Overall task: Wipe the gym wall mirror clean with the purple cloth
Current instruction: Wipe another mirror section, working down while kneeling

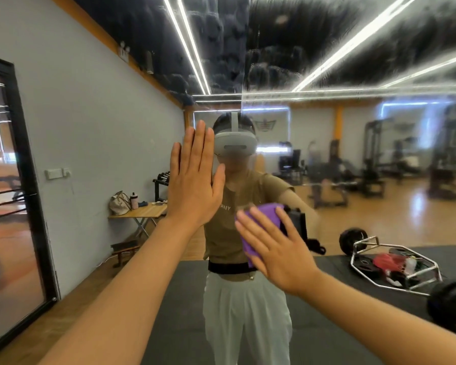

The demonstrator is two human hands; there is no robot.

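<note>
Purple cloth (261, 227) lies bunched flat against the gym wall mirror (353, 159), pressed there under the right hand (277, 248) with its fingers straight and spread, while the left hand (195, 180) rests palm-flat on the glass higher up, its fingers straight and together, grasping nothing.

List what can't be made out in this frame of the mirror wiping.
- Purple cloth, head view: mostly covered by the right hand pressing it flat; its full size and folds are hidden.
- Mirror, head view: its right and upper parts are smeared and hazy, so the reflected gym machines are blurred.
- Left hand, head view: its palm faces the glass, so actual contact cannot be confirmed.
- Items on the reflected folding table: too small to identify.
</note>
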